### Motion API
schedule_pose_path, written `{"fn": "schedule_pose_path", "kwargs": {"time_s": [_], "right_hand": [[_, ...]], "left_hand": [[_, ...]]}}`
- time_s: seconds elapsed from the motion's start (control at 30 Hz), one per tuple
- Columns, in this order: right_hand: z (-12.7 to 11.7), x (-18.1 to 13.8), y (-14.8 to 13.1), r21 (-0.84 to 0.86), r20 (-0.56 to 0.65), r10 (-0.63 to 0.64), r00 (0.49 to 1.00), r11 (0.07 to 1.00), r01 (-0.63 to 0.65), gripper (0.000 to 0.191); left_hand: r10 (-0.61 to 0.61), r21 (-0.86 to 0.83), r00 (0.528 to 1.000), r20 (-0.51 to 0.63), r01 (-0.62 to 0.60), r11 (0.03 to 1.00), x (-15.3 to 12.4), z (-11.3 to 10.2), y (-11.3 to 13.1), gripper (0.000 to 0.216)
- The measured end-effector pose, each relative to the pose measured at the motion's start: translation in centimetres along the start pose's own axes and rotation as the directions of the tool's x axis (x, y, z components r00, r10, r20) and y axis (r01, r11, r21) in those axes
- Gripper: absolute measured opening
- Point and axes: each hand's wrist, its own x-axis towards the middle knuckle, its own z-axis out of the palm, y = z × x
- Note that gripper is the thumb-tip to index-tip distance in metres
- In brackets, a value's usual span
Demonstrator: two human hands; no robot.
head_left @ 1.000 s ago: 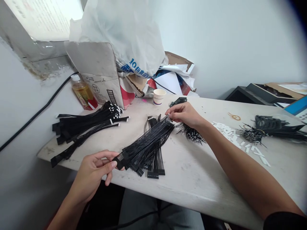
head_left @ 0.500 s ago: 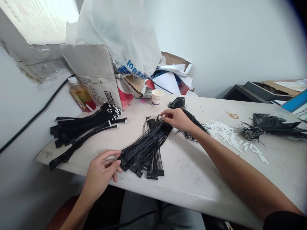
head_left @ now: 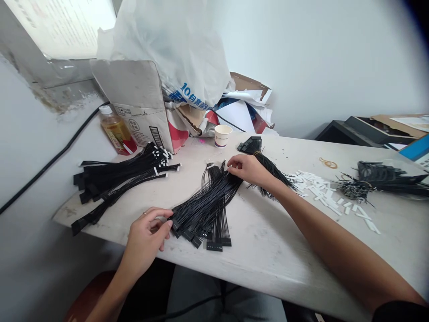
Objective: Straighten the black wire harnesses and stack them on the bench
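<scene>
A fanned pile of black wire cables lies in front of me, their black connectors towards the table's near edge. My left hand is at the pile's near left corner, thumb and fingers closed on the black connector of the outermost cable. At the far end of the same pile, my right hand has its fingertips pinched together on the cable ends; what exactly sits between them is hidden. Just beyond the right hand lies a tied bundle of black wires.
Left lies a stack of cables with white ends. White plastic pieces, rubber bands and another wire bundle are on the right. A paper cup, bottle, carton and plastic bag stand behind.
The view has shifted slightly, so everything appears a little further right. Both hands stay at the two ends of the cable pile, the right fingers curled a little more.
</scene>
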Motion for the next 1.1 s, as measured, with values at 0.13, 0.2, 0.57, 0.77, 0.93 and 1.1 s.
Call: {"fn": "schedule_pose_path", "kwargs": {"time_s": [0.13, 0.2, 0.57, 0.77, 0.93, 1.1], "right_hand": [[0.1, 0.0, 0.1, -0.041, 0.002, -0.062, 0.998, 0.997, 0.062, 0.013], [0.1, -0.1, 0.1, -0.037, 0.003, -0.086, 0.996, 0.996, 0.086, 0.015], [1.3, 0.6, -4.0, 0.015, -0.005, -0.287, 0.958, 0.958, 0.287, 0.014], [3.9, 2.8, -7.9, 0.054, 0.137, -0.392, 0.91, 0.92, 0.388, 0.017], [4.8, 3.5, -9.6, 0.065, 0.165, -0.432, 0.887, 0.902, 0.427, 0.018], [4.4, 3.2, -8.7, 0.054, 0.148, -0.417, 0.897, 0.909, 0.414, 0.014]], "left_hand": [[-0.003, 0.01, 1.0, 0.01, 0.003, 1.0, 0.0, -0.1, 0.0, 0.033], [-0.01, 0.019, 1.0, 0.012, 0.009, 1.0, 0.0, -0.3, 0.1, 0.033], [0.103, 0.233, 0.935, -0.338, -0.023, 0.972, 1.8, -5.9, 0.5, 0.038], [0.209, 0.8, 0.905, -0.371, 0.197, 0.566, 2.0, -12.6, -0.1, 0.046], [0.157, 0.927, 0.951, -0.266, 0.208, 0.312, 2.1, -16.5, -2.9, 0.051], [0.138, 0.891, 0.93, -0.34, 0.272, 0.363, 2.9, -17.0, -3.7, 0.024]]}}
